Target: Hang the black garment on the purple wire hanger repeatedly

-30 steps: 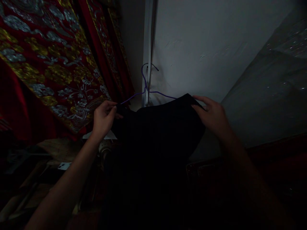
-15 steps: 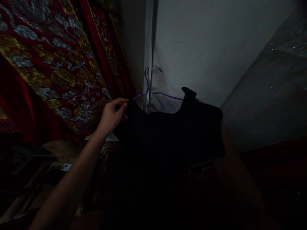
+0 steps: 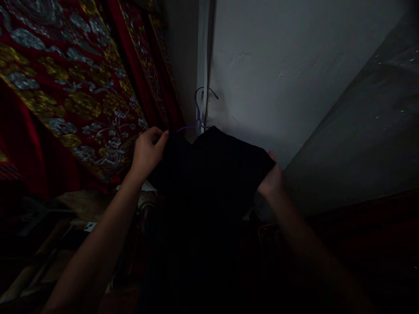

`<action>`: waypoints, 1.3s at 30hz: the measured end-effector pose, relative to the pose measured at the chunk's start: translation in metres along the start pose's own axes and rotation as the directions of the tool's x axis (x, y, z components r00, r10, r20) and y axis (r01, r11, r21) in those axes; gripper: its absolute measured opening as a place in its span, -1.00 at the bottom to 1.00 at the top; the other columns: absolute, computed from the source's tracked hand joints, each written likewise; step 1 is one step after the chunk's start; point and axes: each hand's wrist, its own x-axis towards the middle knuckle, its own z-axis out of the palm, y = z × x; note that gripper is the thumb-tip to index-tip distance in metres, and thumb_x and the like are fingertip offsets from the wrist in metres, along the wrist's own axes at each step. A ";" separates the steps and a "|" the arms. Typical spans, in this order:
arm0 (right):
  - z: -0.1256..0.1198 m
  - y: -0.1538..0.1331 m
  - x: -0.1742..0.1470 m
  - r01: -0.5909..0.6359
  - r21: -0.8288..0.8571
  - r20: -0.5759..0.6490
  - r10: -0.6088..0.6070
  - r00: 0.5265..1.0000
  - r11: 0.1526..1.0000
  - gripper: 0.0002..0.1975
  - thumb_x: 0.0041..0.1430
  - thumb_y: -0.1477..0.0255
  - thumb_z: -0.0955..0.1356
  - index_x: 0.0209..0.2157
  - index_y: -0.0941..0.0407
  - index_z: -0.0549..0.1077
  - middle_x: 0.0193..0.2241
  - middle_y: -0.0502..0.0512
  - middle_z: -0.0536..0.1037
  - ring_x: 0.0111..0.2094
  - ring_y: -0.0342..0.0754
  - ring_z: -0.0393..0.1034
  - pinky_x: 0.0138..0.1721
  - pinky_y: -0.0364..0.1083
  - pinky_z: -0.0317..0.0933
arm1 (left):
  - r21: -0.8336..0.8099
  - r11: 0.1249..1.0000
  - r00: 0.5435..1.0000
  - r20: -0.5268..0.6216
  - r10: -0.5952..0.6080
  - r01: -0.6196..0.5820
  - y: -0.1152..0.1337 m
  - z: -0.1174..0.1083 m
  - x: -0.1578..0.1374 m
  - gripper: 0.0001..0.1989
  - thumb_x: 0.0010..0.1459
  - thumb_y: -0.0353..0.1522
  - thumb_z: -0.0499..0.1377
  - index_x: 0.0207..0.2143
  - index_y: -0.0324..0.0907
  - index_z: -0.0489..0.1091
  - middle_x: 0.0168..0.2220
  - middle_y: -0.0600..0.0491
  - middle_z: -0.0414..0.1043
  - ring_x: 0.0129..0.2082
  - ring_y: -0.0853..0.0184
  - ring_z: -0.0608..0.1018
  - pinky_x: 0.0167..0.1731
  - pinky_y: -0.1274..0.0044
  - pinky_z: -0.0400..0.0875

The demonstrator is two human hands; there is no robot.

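A black short-sleeved garment (image 3: 209,183) hangs from a purple wire hanger (image 3: 198,107), whose hook sits at a pale vertical strip on the wall. My left hand (image 3: 149,150) pinches the garment's left shoulder between thumb and fingers, close to the hanger's left arm. At the right sleeve edge, my right hand (image 3: 273,176) grips the cloth, its fingers partly hidden by the fabric. The hanger's right arm is covered by the garment, and the lower part of the cloth merges into the dark.
Red cloth with gold and silver embroidery (image 3: 88,83) hangs at the left. A pale wall (image 3: 278,56) rises behind the hanger, with shiny clear sheeting (image 3: 369,117) at the right. Below my left arm is clutter too dark to name, with a pale rounded machine part (image 3: 146,200).
My right hand has moved left with the right shoulder of the garment, now covering the hanger's right arm. My left hand has shifted slightly left and up, still pinching the cloth.
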 end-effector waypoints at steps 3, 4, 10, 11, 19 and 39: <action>-0.009 -0.019 0.004 -0.001 0.009 0.053 0.000 0.999 1.000 -0.33 0.13 -0.24 0.19 -0.15 0.01 0.54 -0.16 0.15 0.62 0.14 0.23 0.40 0.10 0.28 0.33 | 0.033 0.993 0.992 0.048 -0.117 0.116 0.003 -0.001 0.003 -0.69 0.23 -0.12 0.16 -0.39 -0.17 0.41 -0.60 0.12 0.37 -0.68 0.38 0.40 -0.60 0.54 0.20; -0.007 -0.028 0.004 0.040 -0.027 0.086 -0.037 0.996 0.999 -0.31 0.10 -0.25 0.20 -0.11 0.02 0.53 -0.15 0.16 0.62 0.15 0.23 0.40 0.12 0.29 0.32 | 0.012 0.990 0.988 0.060 -0.144 0.144 0.004 -0.001 0.005 -0.70 0.22 -0.12 0.16 -0.38 -0.18 0.41 -0.60 0.13 0.36 -0.70 0.39 0.39 -0.63 0.54 0.19; 0.044 -0.055 -0.006 0.327 -0.441 0.219 -0.253 0.942 0.836 -0.23 0.24 -0.19 0.02 0.10 0.03 0.45 -0.08 0.21 0.59 0.14 0.21 0.42 0.05 0.28 0.32 | -0.383 0.888 0.964 0.178 -0.199 0.254 0.011 -0.001 0.009 -0.82 0.11 -0.27 0.19 -0.28 -0.17 0.43 -0.50 0.12 0.40 -0.71 0.43 0.39 -0.71 0.59 0.17; 0.051 -0.053 -0.010 0.342 -0.486 0.232 -0.258 0.938 0.804 -0.19 0.24 -0.20 -0.03 0.09 0.03 0.46 -0.10 0.22 0.60 0.13 0.21 0.43 0.03 0.27 0.33 | -0.440 0.858 0.960 0.204 -0.193 0.266 0.012 -0.002 0.008 -0.82 0.08 -0.28 0.19 -0.26 -0.15 0.44 -0.47 0.12 0.40 -0.69 0.44 0.39 -0.70 0.60 0.18; 0.042 -0.005 -0.022 0.272 -0.451 0.790 0.238 0.565 0.850 -0.23 0.00 -0.32 0.26 -0.28 0.13 0.57 -0.31 0.26 0.64 -0.19 0.20 0.58 -0.15 0.14 0.45 | -0.499 0.849 0.943 0.332 0.000 0.175 0.012 -0.009 -0.015 -0.87 -0.01 -0.31 0.18 -0.39 -0.15 0.47 -0.46 0.10 0.35 -0.49 0.37 0.35 -0.53 0.59 0.21; 0.081 0.070 0.009 0.919 -0.365 0.927 -0.144 0.345 -0.147 0.22 0.01 0.37 0.43 0.45 0.04 -0.49 0.45 0.30 -0.10 0.49 0.26 -0.38 0.42 0.40 -0.32 | -0.705 0.633 0.868 0.486 0.104 0.319 0.057 -0.005 -0.064 -0.72 -0.16 -0.22 0.18 -0.72 -0.13 0.17 -0.47 0.01 0.05 -0.41 0.23 0.22 -0.42 0.38 0.21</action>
